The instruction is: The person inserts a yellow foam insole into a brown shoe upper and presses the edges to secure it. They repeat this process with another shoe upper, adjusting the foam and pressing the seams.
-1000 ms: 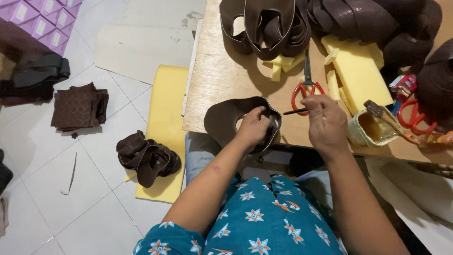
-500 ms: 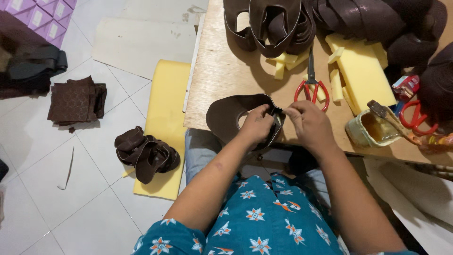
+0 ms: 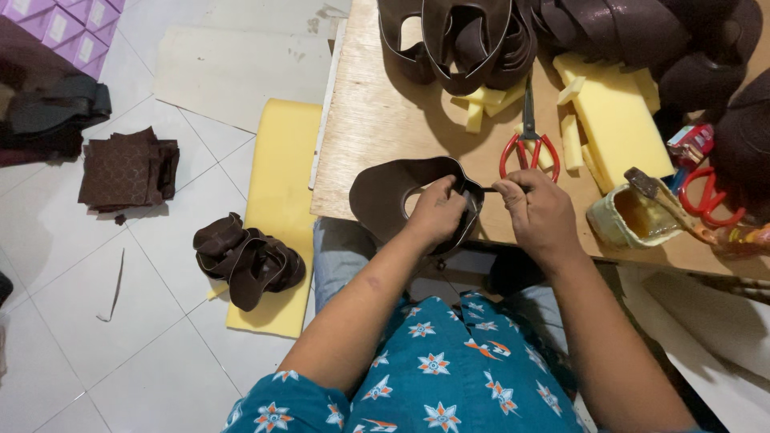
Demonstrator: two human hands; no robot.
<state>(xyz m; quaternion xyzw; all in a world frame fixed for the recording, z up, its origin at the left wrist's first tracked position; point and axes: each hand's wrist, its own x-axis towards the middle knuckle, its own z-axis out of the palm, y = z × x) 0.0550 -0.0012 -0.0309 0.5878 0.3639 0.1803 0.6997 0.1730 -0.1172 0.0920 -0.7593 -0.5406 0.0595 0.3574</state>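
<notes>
Now both hands [image 3: 489, 210] on leather piece [image 3: 385, 196]

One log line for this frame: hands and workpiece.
left hand: pinching brown leather piece | right hand: holding thin dark tool at its edge | wooden table: under both

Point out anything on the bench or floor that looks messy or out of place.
A heap of brown leather pieces lies on the floor, half on the yellow foam sheet. Yellow foam offcuts are scattered beside the red scissors. Nothing looks spilled.
</notes>
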